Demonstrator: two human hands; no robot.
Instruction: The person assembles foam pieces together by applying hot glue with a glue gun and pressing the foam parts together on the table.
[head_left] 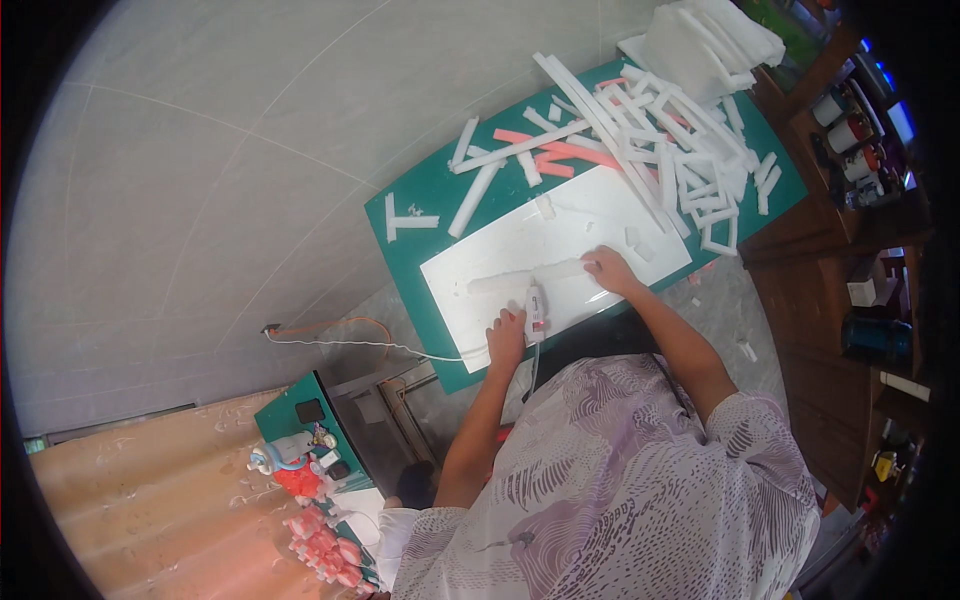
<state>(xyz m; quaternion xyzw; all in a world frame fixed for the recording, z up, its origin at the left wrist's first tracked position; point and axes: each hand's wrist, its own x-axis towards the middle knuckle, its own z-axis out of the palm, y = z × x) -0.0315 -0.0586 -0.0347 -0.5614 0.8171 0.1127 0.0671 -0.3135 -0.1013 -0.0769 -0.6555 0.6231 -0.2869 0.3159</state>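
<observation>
My left hand (pixel 507 338) is closed around the handle of a white hot glue gun (pixel 535 312), its nozzle pointing at a white foam strip (pixel 505 281). A white cord runs off from the left hand, and a thin pale length trails behind the gun. At the strip's right end, the fingers of my right hand (pixel 612 271) are closed on the foam. The strip lies lengthwise on a glossy white board (pixel 450 318); its ragged upper edge shows.
Under the board is a green table (pixel 408 270). Foam strips and frames (pixel 700 170) are heaped at its far right, with pink strips (pixel 570 147) among them. Foam sheets (pixel 705 50) stack behind. The cord reaches a wall outlet (pixel 270 330). A second green table (pixel 290 400) holds pink pieces.
</observation>
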